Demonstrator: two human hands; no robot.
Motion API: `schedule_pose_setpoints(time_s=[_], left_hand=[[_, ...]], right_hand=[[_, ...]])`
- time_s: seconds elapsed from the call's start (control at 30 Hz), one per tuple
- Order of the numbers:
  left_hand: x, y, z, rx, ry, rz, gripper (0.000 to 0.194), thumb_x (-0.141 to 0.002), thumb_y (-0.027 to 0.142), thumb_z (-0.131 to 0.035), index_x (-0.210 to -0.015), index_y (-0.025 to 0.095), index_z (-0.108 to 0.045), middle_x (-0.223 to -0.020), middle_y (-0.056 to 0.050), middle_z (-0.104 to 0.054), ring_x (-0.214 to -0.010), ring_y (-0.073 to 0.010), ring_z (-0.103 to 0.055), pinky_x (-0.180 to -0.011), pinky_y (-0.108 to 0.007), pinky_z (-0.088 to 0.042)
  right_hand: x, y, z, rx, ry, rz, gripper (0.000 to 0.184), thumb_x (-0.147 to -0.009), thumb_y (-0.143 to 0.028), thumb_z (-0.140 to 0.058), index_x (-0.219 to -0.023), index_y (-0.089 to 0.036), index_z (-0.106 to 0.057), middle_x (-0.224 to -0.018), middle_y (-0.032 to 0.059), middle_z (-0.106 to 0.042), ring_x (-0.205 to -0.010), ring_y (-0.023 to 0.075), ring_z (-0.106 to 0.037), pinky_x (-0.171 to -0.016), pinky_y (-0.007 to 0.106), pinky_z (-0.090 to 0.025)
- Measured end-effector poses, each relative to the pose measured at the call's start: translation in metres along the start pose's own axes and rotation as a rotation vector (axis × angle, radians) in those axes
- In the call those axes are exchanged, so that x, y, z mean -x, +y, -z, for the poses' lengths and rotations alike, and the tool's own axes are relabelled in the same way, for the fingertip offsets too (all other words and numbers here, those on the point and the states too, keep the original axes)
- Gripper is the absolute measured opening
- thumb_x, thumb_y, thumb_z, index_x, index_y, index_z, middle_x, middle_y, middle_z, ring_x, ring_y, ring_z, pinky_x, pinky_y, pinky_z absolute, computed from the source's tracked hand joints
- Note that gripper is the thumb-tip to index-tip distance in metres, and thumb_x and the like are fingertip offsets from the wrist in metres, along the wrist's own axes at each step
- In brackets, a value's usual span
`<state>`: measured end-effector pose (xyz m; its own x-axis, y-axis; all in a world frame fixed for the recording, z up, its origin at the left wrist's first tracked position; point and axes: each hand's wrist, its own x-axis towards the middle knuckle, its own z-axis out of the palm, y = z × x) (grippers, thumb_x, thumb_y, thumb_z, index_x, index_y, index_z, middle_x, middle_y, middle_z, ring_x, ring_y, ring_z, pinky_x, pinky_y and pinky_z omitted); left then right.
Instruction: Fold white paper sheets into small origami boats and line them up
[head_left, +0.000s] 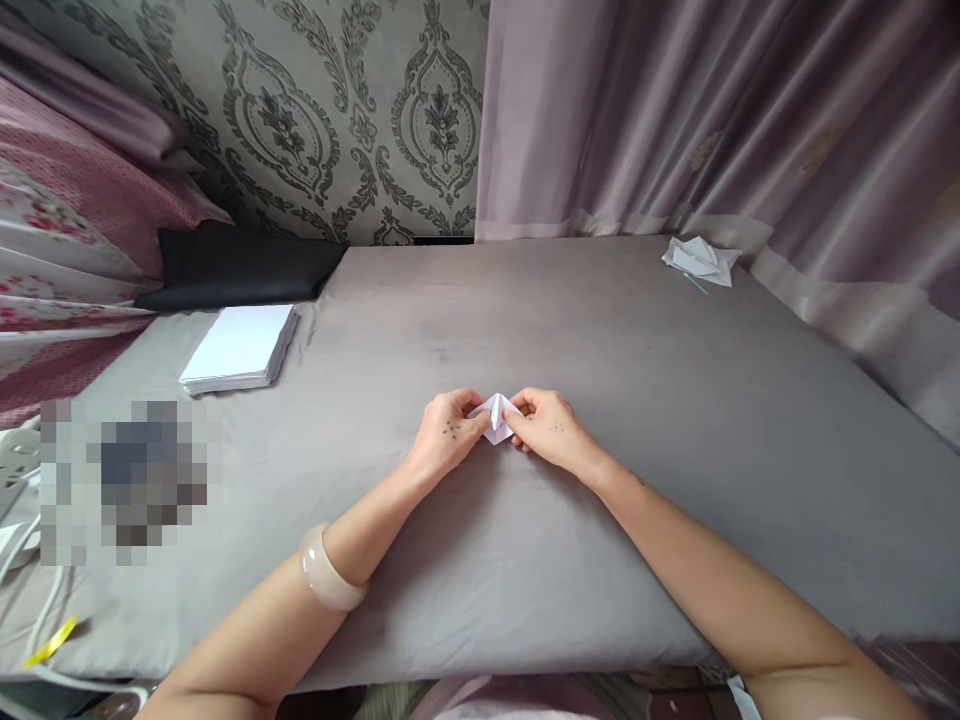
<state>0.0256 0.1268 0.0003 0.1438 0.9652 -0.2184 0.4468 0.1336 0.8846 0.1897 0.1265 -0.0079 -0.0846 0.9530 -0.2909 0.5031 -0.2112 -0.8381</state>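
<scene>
Between my two hands is a small piece of folded white paper [496,430], diamond-shaped with a raised crease down its middle. My left hand [452,428] pinches its left side, thumb on top. On the right side, my right hand [553,428] grips the paper the same way, its thumb pressing near the centre fold. Both hands rest low over the grey cloth-covered table [480,320]. The undersides of the paper and some fingertips are hidden.
A stack of white paper [244,345] lies at the left, before a black folded cover [247,265]. Folded white paper pieces [701,260] sit at the far right corner. A power strip [19,455], white cables [52,610] and a yellow strip [52,642] are at the left edge.
</scene>
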Motion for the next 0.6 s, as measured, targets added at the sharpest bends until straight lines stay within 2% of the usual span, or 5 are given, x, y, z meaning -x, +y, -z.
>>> schedule_pose_setpoints(time_s=[0.1, 0.2, 0.4, 0.6], left_hand=[[-0.002, 0.005, -0.001, -0.145, 0.065, -0.003, 0.019, -0.074, 0.030, -0.056, -0.076, 0.016, -0.068, -0.062, 0.000, -0.062, -0.056, -0.0120, -0.051, -0.051, -0.022, -0.035], [-0.005, 0.006, 0.000, -0.183, 0.066, -0.009, 0.018, -0.073, 0.029, -0.055, -0.072, 0.016, -0.067, -0.059, 0.001, -0.059, -0.053, -0.0106, -0.047, -0.049, -0.022, -0.032], [-0.017, -0.003, 0.006, -0.097, -0.045, 0.054, 0.022, -0.070, 0.031, -0.058, -0.081, 0.015, -0.068, -0.064, -0.002, -0.063, -0.054, -0.0124, -0.051, -0.047, -0.022, -0.033], [-0.020, -0.005, 0.006, -0.144, -0.049, -0.056, 0.026, -0.074, 0.031, -0.055, -0.087, 0.016, -0.072, -0.063, 0.000, -0.061, -0.055, -0.0115, -0.047, -0.049, -0.022, -0.031]], right_hand=[[-0.004, -0.003, 0.001, 0.180, 0.056, 0.060, 0.013, -0.079, -0.030, -0.055, -0.077, -0.021, -0.064, -0.064, -0.0004, -0.066, -0.057, 0.0121, -0.058, -0.051, 0.022, -0.039], [-0.007, -0.006, 0.004, 0.255, 0.051, 0.056, 0.012, -0.076, -0.027, -0.055, -0.076, -0.021, -0.065, -0.067, -0.0006, -0.066, -0.060, 0.0124, -0.057, -0.051, 0.022, -0.037], [-0.013, -0.004, 0.011, 0.220, -0.051, 0.052, 0.014, -0.075, -0.030, -0.055, -0.079, -0.021, -0.066, -0.069, -0.0009, -0.067, -0.058, 0.0116, -0.054, -0.050, 0.022, -0.035], [-0.017, -0.001, 0.013, 0.192, -0.101, 0.082, 0.014, -0.075, -0.031, -0.058, -0.078, -0.019, -0.064, -0.065, -0.0011, -0.065, -0.054, 0.0110, -0.052, -0.048, 0.022, -0.034]])
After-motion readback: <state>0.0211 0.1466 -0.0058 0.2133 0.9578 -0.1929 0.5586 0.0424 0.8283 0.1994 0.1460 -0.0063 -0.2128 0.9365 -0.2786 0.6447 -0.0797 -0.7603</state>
